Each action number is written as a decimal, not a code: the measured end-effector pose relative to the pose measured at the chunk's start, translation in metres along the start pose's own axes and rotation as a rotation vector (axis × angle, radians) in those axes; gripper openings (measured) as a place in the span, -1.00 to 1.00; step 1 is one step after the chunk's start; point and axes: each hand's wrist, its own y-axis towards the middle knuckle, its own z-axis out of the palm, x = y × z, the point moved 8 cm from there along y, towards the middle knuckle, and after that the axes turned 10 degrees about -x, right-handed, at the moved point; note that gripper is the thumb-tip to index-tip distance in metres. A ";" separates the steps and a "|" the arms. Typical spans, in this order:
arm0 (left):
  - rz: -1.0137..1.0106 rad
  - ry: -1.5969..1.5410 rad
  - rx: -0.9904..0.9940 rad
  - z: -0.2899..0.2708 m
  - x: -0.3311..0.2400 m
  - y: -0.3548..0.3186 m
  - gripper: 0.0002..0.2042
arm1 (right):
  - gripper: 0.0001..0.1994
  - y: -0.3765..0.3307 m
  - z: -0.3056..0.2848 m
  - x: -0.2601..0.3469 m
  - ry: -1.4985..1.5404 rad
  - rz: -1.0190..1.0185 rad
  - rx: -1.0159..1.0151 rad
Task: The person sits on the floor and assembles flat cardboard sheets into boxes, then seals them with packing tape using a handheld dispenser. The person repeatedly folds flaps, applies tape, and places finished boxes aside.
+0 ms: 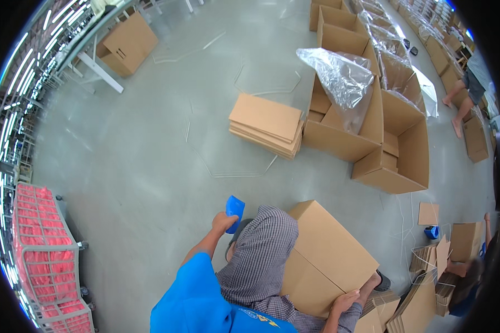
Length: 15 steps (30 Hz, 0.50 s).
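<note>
A blue tape dispenser is gripped in my left hand, held out over the floor to the left of my knee. Closed flaps meeting in a straight seam face up on the cardboard box between my legs. At that box's near right edge, my right hand holds on, its fingers lying against the cardboard and its far side partly hidden. No tape shows along the seam from here.
Flat cardboard sheets are stacked ahead. Beyond them stand open boxes, one with clear plastic film. A cage trolley with pink contents is at left. Folded cartons lean beside my right leg, and another person stands far right.
</note>
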 end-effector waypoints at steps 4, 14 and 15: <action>0.196 -0.293 -0.210 -0.071 -0.087 -0.035 -0.50 | -0.48 0.000 0.002 0.008 0.097 -0.090 -0.041; 1.406 -0.048 0.024 -0.075 -0.338 -0.307 -0.60 | -0.55 -0.005 0.009 0.029 0.124 -0.076 -0.002; 1.417 0.025 0.132 -0.044 -0.334 -0.332 -0.60 | -0.55 -0.007 0.008 0.032 0.116 -0.067 0.001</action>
